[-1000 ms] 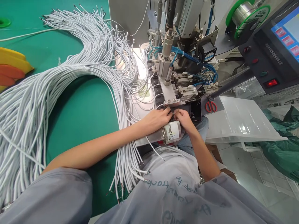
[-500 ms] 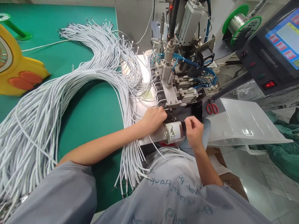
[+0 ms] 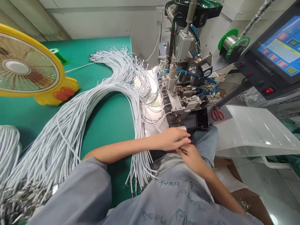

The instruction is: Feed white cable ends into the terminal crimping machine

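Observation:
My left hand (image 3: pixel 174 138) reaches across in front of the machine, palm down, its fingers slightly bent and laid over the fingertips of my right hand. My right hand (image 3: pixel 191 157) comes from below with fingers curled in. The two meet above my lap, and whatever is between their fingertips is hidden. Partly covered by my left hand is the container with a white label (image 3: pixel 183 128) at the machine's front edge. A thick bundle of white cables (image 3: pixel 138 125) hangs over the table edge under my left forearm. Several cable ends sit at the machine's clamps (image 3: pixel 173 117).
The wire-processing machine (image 3: pixel 172 82) stands ahead, with a control screen (image 3: pixel 281 50) and solder wire spool (image 3: pixel 231 42) to the right. Red-handled scissors (image 3: pixel 217 115) and a black phone-like slab (image 3: pixel 202 118) lie beside it. A yellow fan (image 3: pixel 56 75) stands left on the green table (image 3: pixel 110 115).
My left hand has drawn back from the machine's clamps toward my lap. My right hand has moved lower, and the two hands now touch. The view has shifted left.

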Demonstrator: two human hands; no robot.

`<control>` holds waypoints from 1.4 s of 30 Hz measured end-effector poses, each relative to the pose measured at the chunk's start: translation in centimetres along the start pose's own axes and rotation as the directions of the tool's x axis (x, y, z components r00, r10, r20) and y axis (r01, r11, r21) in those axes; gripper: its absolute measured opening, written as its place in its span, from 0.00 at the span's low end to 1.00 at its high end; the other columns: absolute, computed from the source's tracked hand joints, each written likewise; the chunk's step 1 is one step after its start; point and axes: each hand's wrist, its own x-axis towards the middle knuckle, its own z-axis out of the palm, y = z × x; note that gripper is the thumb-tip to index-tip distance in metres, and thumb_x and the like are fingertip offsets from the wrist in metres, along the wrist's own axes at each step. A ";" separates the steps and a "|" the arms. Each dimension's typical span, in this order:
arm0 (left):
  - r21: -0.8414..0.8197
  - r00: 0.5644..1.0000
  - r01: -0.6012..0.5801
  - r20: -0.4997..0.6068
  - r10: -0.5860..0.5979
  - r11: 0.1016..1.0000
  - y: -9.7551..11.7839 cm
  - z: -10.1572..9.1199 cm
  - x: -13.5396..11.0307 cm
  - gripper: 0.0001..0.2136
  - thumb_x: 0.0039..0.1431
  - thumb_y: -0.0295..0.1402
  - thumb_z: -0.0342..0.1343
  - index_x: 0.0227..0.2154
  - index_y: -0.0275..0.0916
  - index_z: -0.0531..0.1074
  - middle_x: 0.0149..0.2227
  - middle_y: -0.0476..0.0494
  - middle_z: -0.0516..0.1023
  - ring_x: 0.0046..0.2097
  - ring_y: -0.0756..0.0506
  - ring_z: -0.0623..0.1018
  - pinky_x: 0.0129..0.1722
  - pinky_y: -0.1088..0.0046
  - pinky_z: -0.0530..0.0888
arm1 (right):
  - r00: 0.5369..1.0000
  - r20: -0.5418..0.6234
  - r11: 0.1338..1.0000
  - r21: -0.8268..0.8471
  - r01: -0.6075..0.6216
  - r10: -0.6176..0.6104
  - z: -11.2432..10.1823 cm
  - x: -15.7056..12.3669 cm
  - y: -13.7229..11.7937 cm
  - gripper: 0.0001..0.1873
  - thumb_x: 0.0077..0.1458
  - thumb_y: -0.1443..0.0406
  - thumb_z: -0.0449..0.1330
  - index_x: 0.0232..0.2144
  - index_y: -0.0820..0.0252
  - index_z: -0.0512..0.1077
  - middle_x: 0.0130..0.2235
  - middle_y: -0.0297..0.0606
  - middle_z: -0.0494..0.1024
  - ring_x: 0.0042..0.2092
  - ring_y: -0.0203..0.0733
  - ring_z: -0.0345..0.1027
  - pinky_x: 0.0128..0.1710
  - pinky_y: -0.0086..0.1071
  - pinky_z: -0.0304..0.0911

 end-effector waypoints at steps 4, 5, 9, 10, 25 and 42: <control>-0.184 0.999 0.010 -0.044 -0.019 0.983 -0.9 0.6 0.0 0.14 0.63 0.38 0.48 0.40 0.32 0.72 0.33 0.42 0.75 0.35 0.50 0.73 0.34 0.78 0.67 | 0.961 -0.262 0.954 0.300 -0.005 0.088 -3.1 0.1 0.1 0.08 0.50 0.60 0.61 0.26 0.59 0.74 0.27 0.35 0.76 0.29 0.38 0.67 0.29 0.30 0.62; -0.213 0.997 -0.014 -0.076 -0.002 0.977 -1.2 0.6 0.1 0.14 0.63 0.38 0.49 0.38 0.32 0.72 0.32 0.43 0.74 0.34 0.50 0.73 0.34 0.78 0.67 | 0.947 -0.297 0.922 0.388 0.001 0.124 -3.5 0.2 0.1 0.08 0.47 0.60 0.64 0.26 0.59 0.73 0.25 0.34 0.75 0.27 0.36 0.66 0.27 0.29 0.62; -0.263 0.974 -0.129 -0.214 0.073 0.956 -1.9 0.4 0.3 0.14 0.64 0.34 0.46 0.31 0.33 0.74 0.28 0.45 0.71 0.31 0.52 0.70 0.31 0.79 0.65 | 0.934 -0.314 0.724 0.682 0.099 0.169 -3.6 1.0 -0.3 0.11 0.44 0.59 0.66 0.30 0.59 0.75 0.26 0.35 0.76 0.26 0.36 0.67 0.27 0.30 0.65; -0.258 0.968 -0.126 -0.243 0.062 0.958 -1.9 0.3 0.3 0.14 0.64 0.34 0.46 0.30 0.33 0.74 0.27 0.45 0.70 0.29 0.53 0.69 0.30 0.79 0.65 | 0.940 -0.303 0.668 0.734 0.125 0.156 -3.4 1.3 -0.5 0.13 0.45 0.57 0.65 0.31 0.59 0.75 0.27 0.36 0.76 0.28 0.37 0.68 0.27 0.31 0.65; -0.178 0.908 -0.123 -0.416 0.038 0.976 -1.7 0.1 0.2 0.13 0.61 0.36 0.51 0.28 0.35 0.77 0.22 0.48 0.69 0.25 0.54 0.67 0.24 0.80 0.63 | 0.894 -0.432 0.723 0.654 0.220 0.118 -2.8 2.4 -1.5 0.08 0.48 0.61 0.63 0.28 0.59 0.77 0.26 0.35 0.75 0.27 0.35 0.66 0.27 0.30 0.65; -0.021 0.937 -0.117 -0.334 0.103 0.993 -2.4 0.4 0.1 0.11 0.58 0.23 0.46 0.32 0.36 0.74 0.25 0.48 0.67 0.27 0.53 0.67 0.27 0.79 0.63 | 0.904 -0.424 0.955 0.245 0.165 -0.047 -4.9 3.2 -1.0 0.09 0.47 0.63 0.61 0.19 0.62 0.74 0.18 0.28 0.57 0.22 0.30 0.48 0.22 0.28 0.46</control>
